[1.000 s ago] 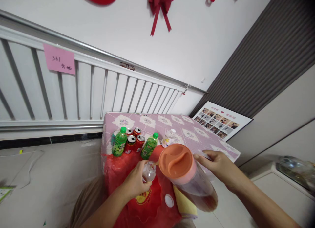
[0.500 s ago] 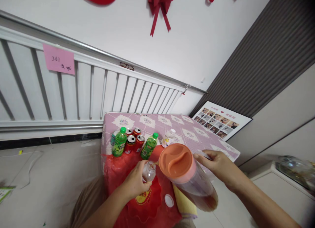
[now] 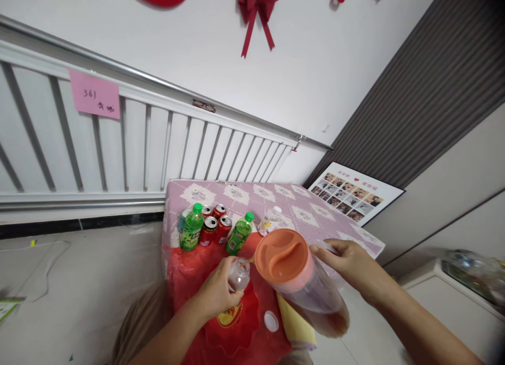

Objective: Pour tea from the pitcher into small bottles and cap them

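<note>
Lengthwise, the pitcher clasped in the right grip slants, lid toward the bottle the left grip clutches.

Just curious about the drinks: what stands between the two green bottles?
Red cans stand between the green bottles, shown in the head view.

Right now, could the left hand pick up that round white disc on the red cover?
Probably not: the left hand is wrapped around the clear bottle. With that set down, the uncovered white disc looks within reach.
</note>
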A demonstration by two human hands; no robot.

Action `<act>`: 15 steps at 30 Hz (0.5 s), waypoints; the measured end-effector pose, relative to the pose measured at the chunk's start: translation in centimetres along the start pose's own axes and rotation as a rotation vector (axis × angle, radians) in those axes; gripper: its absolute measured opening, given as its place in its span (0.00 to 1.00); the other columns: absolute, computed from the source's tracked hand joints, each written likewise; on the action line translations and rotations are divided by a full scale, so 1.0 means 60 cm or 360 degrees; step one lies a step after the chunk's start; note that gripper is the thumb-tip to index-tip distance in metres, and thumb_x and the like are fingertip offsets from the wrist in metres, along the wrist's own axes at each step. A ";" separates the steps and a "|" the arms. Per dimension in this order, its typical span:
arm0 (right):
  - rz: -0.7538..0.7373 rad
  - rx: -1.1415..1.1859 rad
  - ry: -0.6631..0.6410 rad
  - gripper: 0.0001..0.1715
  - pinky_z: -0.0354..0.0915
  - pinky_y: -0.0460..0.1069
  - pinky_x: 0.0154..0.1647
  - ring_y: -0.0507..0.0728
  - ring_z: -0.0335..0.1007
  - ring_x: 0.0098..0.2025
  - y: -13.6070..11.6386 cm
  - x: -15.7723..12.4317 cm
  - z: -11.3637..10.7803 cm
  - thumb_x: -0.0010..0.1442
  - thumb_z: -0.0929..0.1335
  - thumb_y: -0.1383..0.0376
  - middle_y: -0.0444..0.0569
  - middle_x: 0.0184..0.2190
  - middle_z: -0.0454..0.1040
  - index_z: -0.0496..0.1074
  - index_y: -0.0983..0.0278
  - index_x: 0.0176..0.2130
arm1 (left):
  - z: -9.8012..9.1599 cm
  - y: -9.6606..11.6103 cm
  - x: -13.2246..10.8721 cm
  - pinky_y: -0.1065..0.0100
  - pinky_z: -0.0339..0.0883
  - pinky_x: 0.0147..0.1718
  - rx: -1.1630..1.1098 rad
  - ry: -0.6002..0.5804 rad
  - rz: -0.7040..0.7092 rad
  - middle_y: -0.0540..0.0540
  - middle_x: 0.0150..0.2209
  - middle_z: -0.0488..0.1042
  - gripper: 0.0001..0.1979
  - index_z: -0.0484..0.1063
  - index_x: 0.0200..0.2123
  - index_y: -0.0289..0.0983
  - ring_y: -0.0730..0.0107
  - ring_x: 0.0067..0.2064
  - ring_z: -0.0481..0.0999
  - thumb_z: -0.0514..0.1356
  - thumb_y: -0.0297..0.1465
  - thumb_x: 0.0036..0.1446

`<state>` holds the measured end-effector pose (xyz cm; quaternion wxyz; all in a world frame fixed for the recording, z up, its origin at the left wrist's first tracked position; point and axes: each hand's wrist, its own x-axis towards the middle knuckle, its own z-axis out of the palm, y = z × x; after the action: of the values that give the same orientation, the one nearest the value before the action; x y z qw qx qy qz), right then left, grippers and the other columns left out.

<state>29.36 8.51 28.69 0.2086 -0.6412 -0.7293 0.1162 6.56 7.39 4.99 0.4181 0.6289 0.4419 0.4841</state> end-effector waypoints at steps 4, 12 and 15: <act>0.0094 0.0012 -0.0152 0.27 0.46 0.47 0.22 0.50 0.45 0.23 -0.003 0.001 -0.001 0.54 0.63 0.44 0.39 0.20 0.48 0.54 0.60 0.19 | 0.000 -0.001 0.000 0.63 0.69 0.48 0.0007 0.0004 0.0003 0.42 0.51 0.72 0.36 0.60 0.57 0.42 0.58 0.51 0.74 0.67 0.24 0.44; 0.0071 0.0031 -0.0139 0.28 0.46 0.47 0.21 0.50 0.45 0.23 0.003 0.001 0.000 0.55 0.64 0.44 0.38 0.20 0.48 0.54 0.60 0.19 | -0.001 -0.002 -0.001 0.62 0.68 0.49 -0.0001 -0.0009 -0.0014 0.42 0.52 0.72 0.36 0.59 0.57 0.42 0.58 0.52 0.73 0.66 0.23 0.44; 0.0039 0.0038 -0.0094 0.28 0.46 0.46 0.20 0.50 0.45 0.22 0.001 0.000 0.000 0.54 0.65 0.45 0.38 0.19 0.49 0.54 0.60 0.18 | -0.001 -0.002 0.000 0.62 0.67 0.49 -0.0024 -0.0018 -0.0033 0.42 0.53 0.71 0.36 0.59 0.57 0.42 0.58 0.52 0.73 0.66 0.22 0.43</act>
<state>29.39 8.53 28.68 0.1933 -0.6439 -0.7257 0.1464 6.50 7.40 4.91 0.4303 0.6238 0.4425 0.4795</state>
